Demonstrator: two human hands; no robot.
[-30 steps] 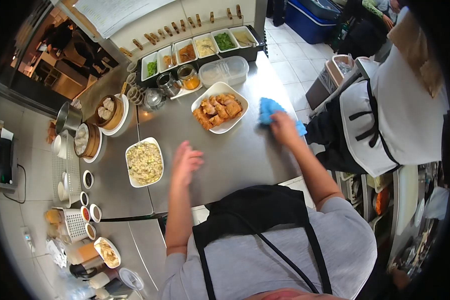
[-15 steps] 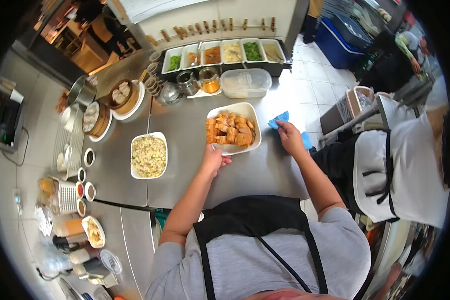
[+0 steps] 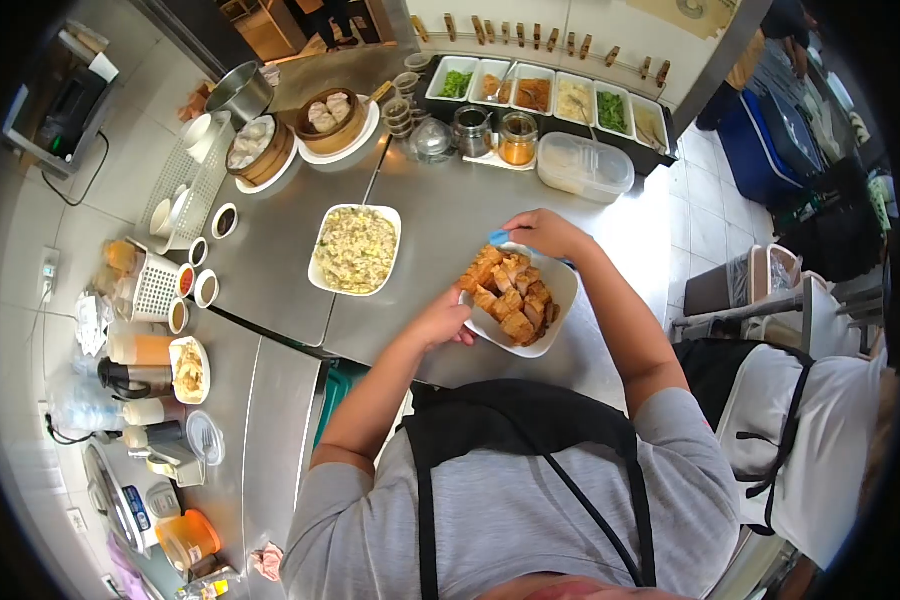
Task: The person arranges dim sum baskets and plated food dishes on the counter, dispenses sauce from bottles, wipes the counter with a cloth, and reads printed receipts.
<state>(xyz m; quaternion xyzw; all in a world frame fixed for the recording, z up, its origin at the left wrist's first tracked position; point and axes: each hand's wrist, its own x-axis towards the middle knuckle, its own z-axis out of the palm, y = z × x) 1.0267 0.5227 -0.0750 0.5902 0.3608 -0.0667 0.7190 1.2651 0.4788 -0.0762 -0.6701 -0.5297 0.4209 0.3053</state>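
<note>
A white square bowl holds chunks of golden-brown crispy meat and sits turned at an angle on the steel counter. My left hand grips its near left rim, fingers partly hidden under the side. At the far rim, my right hand is closed on a blue cloth, pressed against the bowl's edge. Left of this bowl stands another white bowl heaped with fried rice.
Bamboo steamers with dumplings, glass jars, a lidded plastic tub and a topping rack line the back. Sauce cups stand at left. Beside me on the right is a person in a white top.
My right hand has brought the blue cloth from the counter's right side to the bowl's far rim. The meat bowl has turned and come nearer me. The view has shifted.
</note>
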